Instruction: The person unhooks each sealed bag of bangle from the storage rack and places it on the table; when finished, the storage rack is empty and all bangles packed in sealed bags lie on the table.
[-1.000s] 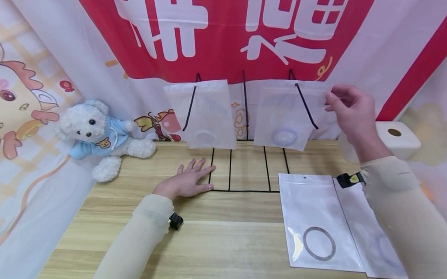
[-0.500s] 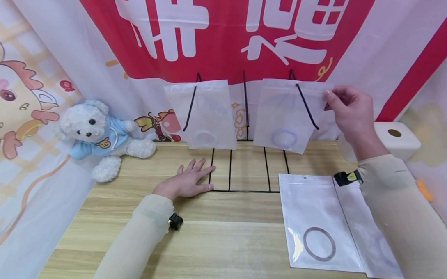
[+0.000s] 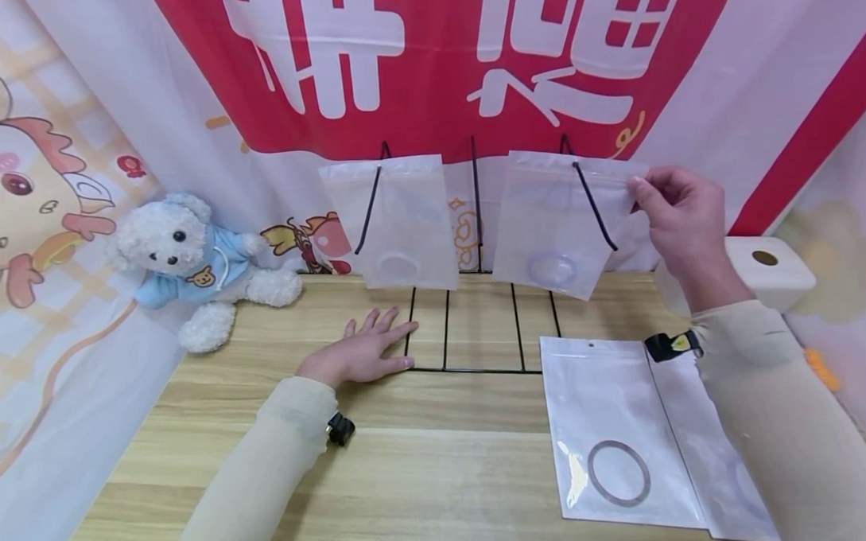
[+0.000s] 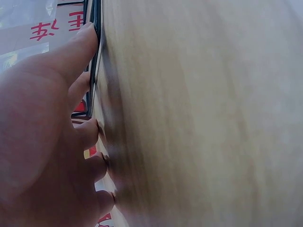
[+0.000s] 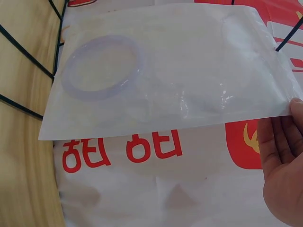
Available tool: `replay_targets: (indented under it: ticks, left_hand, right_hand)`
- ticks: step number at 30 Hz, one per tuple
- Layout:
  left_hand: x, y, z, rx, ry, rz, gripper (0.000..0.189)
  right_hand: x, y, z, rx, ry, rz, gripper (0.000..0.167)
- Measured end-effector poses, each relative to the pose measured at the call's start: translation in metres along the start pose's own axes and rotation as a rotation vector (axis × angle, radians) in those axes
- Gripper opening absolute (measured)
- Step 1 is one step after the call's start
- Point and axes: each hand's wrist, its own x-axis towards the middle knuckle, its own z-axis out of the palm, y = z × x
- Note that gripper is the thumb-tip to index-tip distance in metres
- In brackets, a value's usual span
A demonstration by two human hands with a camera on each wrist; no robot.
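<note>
My right hand (image 3: 689, 226) pinches the top right corner of a translucent zip bag (image 3: 527, 211). This bag hangs on the right-hand black wire hook (image 3: 594, 206), slightly tilted, and a pale purple ring (image 5: 102, 93) shows through its lower part in the right wrist view. A second bag (image 3: 409, 212), also with a ring inside, hangs on the left hook (image 3: 368, 209). My left hand (image 3: 357, 354) rests palm down with fingers spread, thumb and index fingertip at the wire base of the black rack (image 3: 479, 371). In the left wrist view, its fingertips (image 4: 89, 135) press on the wooden tabletop (image 4: 189, 118).
Two more ring bags overlap on the table at the right: a front one (image 3: 602, 400) and another (image 3: 719, 475) partly under my right forearm. A white tissue box (image 3: 780, 270) stands behind my right wrist. A white plush dog (image 3: 182, 255) sits at the back left.
My right hand has shifted slightly left and its fingers have closed in on the bag's corner. The hanging bag's lower edge has tilted a little downward at the right. My left hand stays put.
</note>
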Motion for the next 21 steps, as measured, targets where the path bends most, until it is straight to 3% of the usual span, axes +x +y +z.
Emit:
replay_targets:
  ticks: [21]
  left_hand:
    - [0.000,0.000,0.002,-0.007,-0.002,0.005,0.073]
  right_hand:
    - [-0.017,0.001,-0.007,0.045,0.009,-0.021,0.048]
